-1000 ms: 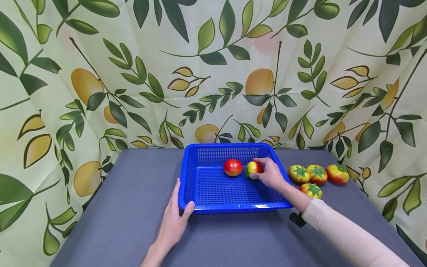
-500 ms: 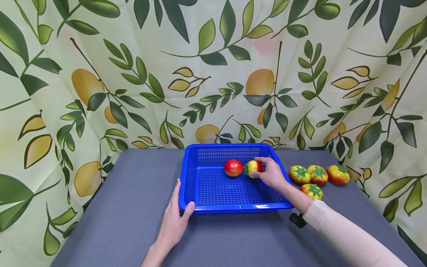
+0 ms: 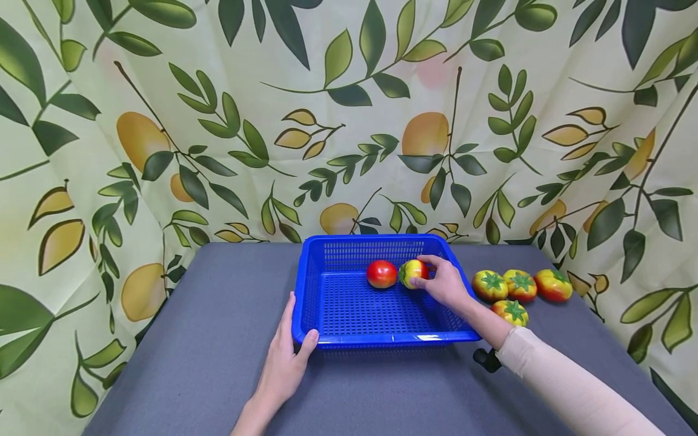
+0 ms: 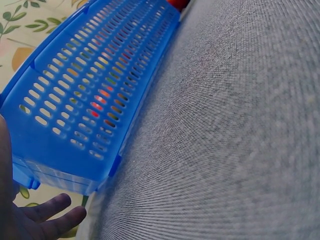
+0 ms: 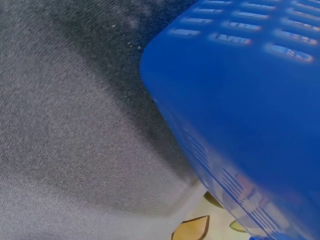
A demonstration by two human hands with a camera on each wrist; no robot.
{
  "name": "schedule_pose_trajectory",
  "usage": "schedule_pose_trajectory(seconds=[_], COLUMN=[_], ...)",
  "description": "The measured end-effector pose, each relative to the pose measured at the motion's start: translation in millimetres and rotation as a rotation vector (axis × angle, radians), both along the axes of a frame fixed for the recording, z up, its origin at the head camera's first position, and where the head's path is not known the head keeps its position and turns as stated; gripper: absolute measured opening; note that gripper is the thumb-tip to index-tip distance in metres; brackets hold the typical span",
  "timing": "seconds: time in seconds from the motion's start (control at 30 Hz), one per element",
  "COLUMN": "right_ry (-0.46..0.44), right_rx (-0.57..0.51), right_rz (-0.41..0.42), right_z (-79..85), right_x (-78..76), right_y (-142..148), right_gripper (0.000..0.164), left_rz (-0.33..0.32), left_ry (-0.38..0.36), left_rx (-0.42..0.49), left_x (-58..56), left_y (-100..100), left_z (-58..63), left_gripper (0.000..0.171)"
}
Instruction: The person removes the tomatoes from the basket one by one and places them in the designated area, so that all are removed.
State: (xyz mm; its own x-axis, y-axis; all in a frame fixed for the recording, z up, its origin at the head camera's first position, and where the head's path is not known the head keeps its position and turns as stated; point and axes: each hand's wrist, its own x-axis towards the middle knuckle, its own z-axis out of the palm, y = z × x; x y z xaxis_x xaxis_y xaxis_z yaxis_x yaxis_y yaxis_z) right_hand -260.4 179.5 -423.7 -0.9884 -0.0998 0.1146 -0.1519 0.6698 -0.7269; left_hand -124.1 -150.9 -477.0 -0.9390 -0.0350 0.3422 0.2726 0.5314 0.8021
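A blue plastic basket [image 3: 376, 340] with slotted walls stands on the grey table. Inside it, toward the back, lies a plain red tomato [image 3: 382, 274]. Just right of that one, my right hand [image 3: 444, 284] pinches a yellow-and-red tomato [image 3: 410, 274] between thumb and fingers, its green leafy end facing left. My left hand [image 3: 286, 354] lies at the basket's front left corner, fingers extended along the left side and thumb near the front. In the left wrist view, two fingertips [image 4: 75, 216] show past the basket's end. The right wrist view shows only the basket's outside, not the fingers.
Several more yellow-red tomatoes [image 3: 520, 286] with green star-shaped tops sit right of the basket. A small black object [image 3: 486, 360] shows beneath the right forearm. A leaf-and-fruit patterned cloth [image 3: 349, 151] hangs behind and at both sides of the table [image 3: 218, 315].
The held tomato has shifted slightly up and left in the right hand's grip, with its leafy end tipped a little upward. The left hand and basket stay as they were.
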Motion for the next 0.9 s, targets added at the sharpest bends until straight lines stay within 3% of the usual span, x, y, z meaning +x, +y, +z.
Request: schedule_pose_trajectory(seconds=[0.6,0.9], right_ry=[0.003,-0.012], right_rx=[-0.168,-0.276], right_rz=[-0.007,-0.03], right_z=[11.8,34.7], right_x=[12.5,36.7], right_y=[6,17], right_gripper=[0.061,0.068], left_rz=[-0.005,-0.003], left_ry=[-0.002,0.006], left_rx=[0.008,0.008], left_x=[0.4,-0.3], left_y=[0,0], left_z=[0.1,-1.4], left_gripper=[0.08,0.079])
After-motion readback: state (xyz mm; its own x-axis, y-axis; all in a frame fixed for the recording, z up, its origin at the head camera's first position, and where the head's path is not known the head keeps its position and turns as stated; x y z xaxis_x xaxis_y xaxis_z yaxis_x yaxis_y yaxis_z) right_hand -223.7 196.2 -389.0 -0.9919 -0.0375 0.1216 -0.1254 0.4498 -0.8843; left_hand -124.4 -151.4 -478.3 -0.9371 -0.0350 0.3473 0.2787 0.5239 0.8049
